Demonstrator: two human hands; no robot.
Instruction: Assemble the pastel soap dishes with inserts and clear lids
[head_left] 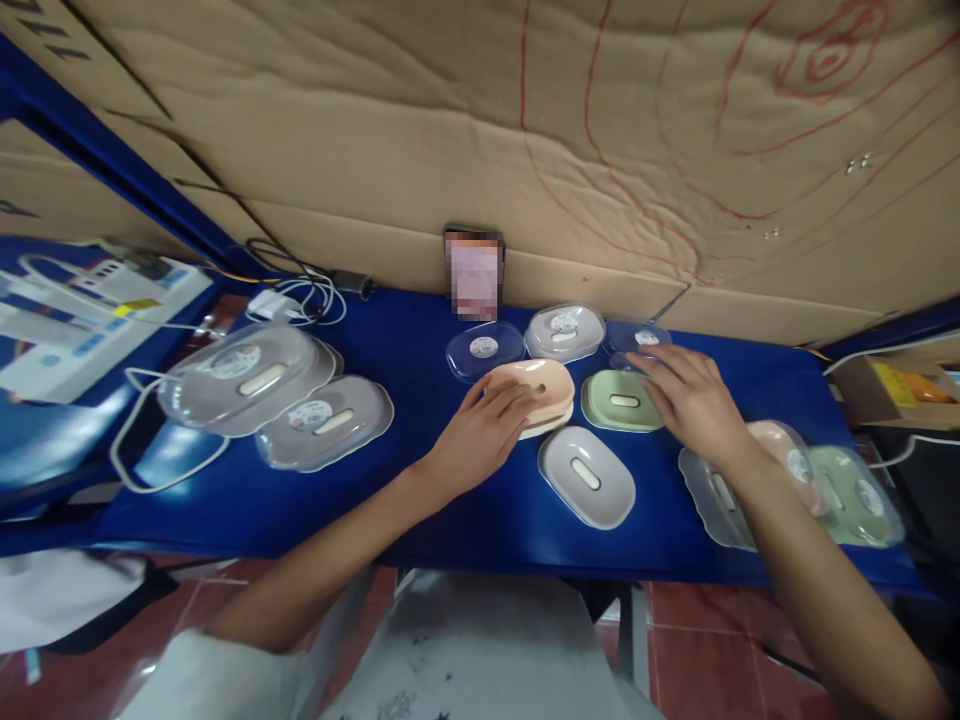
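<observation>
My left hand [487, 430] grips the near left side of a pink oval soap dish [551, 385], its fingers lying over the rim. A pale layer shows under the dish. My right hand [697, 400] is stretched over the right end of a green soap dish [619, 400], fingertips by a clear lid [645, 338] with a round sticker; I cannot tell whether they touch it. Between my arms lies a grey soap dish [589, 478] with a slot in its middle. Behind the pink dish are another clear lid [480, 350] and a lidded grey dish [564, 333].
Lidded grey dishes [259, 385] overlap at the left of the blue table [442, 520]. Grey, pink and green lidded dishes [855, 495] lie at the right, partly behind my forearm. A phone [474, 275] leans on the cardboard wall [360, 130]. White cables [307, 295] lie back left.
</observation>
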